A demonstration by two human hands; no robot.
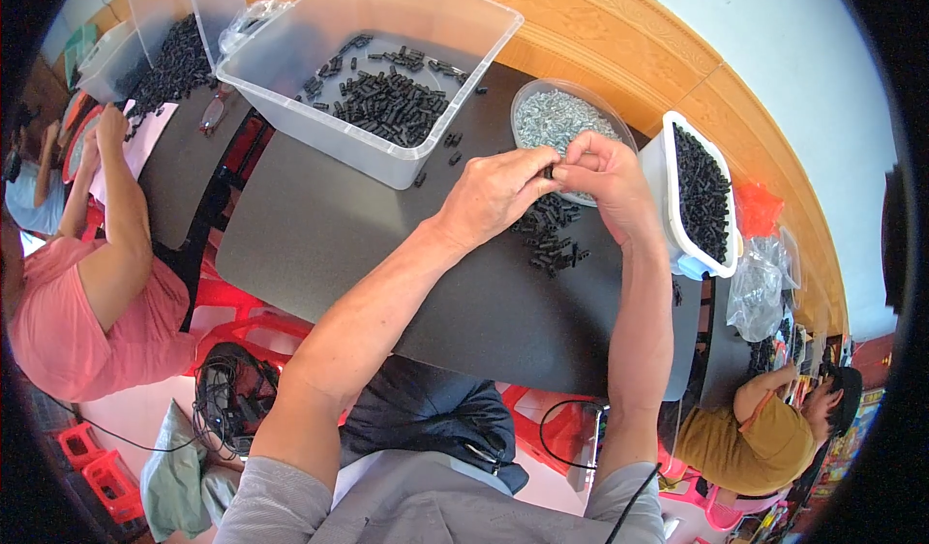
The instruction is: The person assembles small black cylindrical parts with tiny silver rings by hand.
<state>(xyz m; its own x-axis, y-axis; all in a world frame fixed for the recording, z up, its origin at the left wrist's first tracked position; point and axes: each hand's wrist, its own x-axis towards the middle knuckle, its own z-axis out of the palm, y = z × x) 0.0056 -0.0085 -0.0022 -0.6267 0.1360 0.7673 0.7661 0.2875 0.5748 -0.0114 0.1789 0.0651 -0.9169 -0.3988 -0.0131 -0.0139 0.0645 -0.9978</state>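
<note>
My left hand [498, 191] and my right hand [612, 184] meet above the dark table, fingertips pinched together. Between them is a small black plastic part [549, 170], mostly covered by the fingers. The left fingers close on it; the right thumb and forefinger press at its other side, and whatever they pinch is too small to make out. Just beneath my hands lies a loose pile of similar black parts [550, 244]. Behind them, a round clear bowl [624, 124] holds many small silvery metal pieces [556, 118], partly hidden by my right hand.
A large clear bin [290, 113] with black parts stands at the back left, a few strays beside it. Right of the bowl is a white tub [665, 181] full of black parts. Plastic bags [758, 287] lie beyond it. People sit at tables on both sides.
</note>
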